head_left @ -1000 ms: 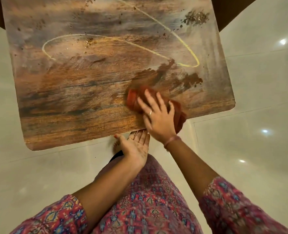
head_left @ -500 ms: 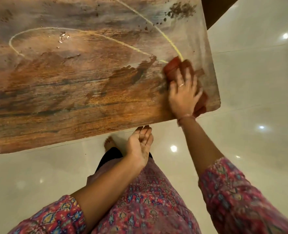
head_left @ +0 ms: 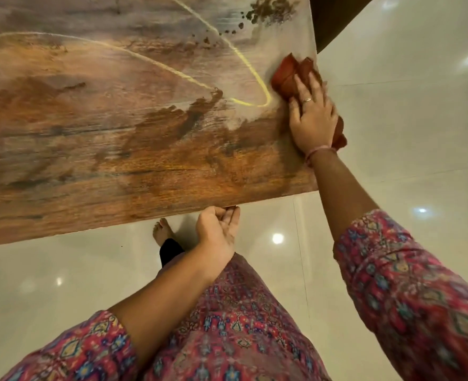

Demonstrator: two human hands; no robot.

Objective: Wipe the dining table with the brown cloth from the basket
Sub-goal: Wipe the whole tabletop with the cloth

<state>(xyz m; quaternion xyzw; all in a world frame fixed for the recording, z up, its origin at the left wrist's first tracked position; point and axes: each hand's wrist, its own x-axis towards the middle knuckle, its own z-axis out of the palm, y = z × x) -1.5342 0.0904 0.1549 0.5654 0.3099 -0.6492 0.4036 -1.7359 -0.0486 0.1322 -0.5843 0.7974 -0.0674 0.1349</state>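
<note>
Now my right hand (head_left: 311,116) presses flat, fingers together, on the brown cloth (head_left: 289,75) at the dining table (head_left: 117,149)'s right edge; I'd keep pressure even toward the crumbs (head_left: 268,11); left hand (head_left: 217,232) idles, loosely curled, at the table's near edge.

The dining table (head_left: 117,166) looks like wood-grain with a smeared, hazy sheen — the brown cloth (head_left: 290,75) soft, crumpled fabric. Floor tiles (head_left: 406,133) glossy, mirror-smooth; patterned sleeve (head_left: 408,292) woven cloth.
</note>
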